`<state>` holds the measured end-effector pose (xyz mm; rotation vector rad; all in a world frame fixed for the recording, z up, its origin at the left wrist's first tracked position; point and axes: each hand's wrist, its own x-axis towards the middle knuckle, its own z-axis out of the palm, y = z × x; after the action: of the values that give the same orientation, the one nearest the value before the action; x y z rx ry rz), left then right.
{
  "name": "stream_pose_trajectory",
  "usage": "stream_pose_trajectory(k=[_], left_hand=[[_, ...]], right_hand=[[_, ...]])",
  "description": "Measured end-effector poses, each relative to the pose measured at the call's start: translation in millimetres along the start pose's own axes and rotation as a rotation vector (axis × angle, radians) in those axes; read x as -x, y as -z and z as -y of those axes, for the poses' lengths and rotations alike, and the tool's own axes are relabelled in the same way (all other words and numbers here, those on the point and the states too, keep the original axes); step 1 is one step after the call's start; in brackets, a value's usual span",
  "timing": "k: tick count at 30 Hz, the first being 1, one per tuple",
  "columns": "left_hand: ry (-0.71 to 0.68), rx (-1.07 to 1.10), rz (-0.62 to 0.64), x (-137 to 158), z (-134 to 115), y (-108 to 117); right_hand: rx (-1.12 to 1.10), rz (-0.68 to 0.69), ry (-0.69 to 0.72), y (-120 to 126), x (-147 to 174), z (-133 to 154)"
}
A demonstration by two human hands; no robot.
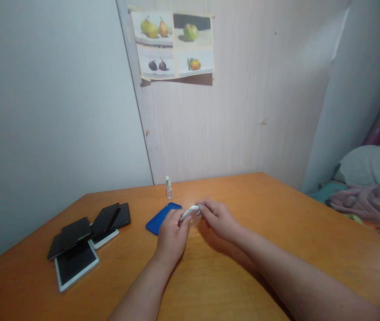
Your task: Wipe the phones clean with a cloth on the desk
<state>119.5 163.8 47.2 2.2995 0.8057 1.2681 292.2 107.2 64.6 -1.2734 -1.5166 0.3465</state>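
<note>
Above the middle of the table, a thin white flat device (190, 212) is held up and seen nearly edge-on. It looks like a phone or small tablet, but its face is turned from view. My left hand (171, 236) is closed around its left end, thumb on the near side. At the right end, my right hand (217, 218) pinches with thumb and fingertips; whether something small is also between them is hard to make out. A blue flat case or tablet cover (159, 221) lies on the table, partly hidden behind my left hand.
Several black and white tablets (78, 265) lie overlapping at the left of the wooden table (196, 290). A small clear bottle (169, 189) with a pale cap stands near the back edge. A fruit picture sheet (176, 44) hangs on the wall; bedding (367, 196) is at the right.
</note>
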Motion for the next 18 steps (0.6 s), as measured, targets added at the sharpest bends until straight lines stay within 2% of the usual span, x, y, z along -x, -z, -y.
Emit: stream_pose_trajectory(k=[4, 8, 13, 18], left_hand=[[-0.021, -0.022, -0.103, 0.0, -5.9, 3.0], [-0.069, -0.025, -0.165, 1.1, -13.2, 6.4], [-0.108, -0.039, -0.161, 3.0, -18.6, 8.3], [-0.128, -0.026, -0.119, 3.4, -21.6, 8.9]], right_hand=[[-0.265, 0.05, -0.128, -0.2, -1.0, 7.9], [-0.413, 0.074, -0.188, -0.4, -0.6, 16.2], [-0.486, 0.095, -0.195, 1.3, 1.3, 25.8], [-0.434, 0.035, -0.122, -1.5, 3.5, 27.8]])
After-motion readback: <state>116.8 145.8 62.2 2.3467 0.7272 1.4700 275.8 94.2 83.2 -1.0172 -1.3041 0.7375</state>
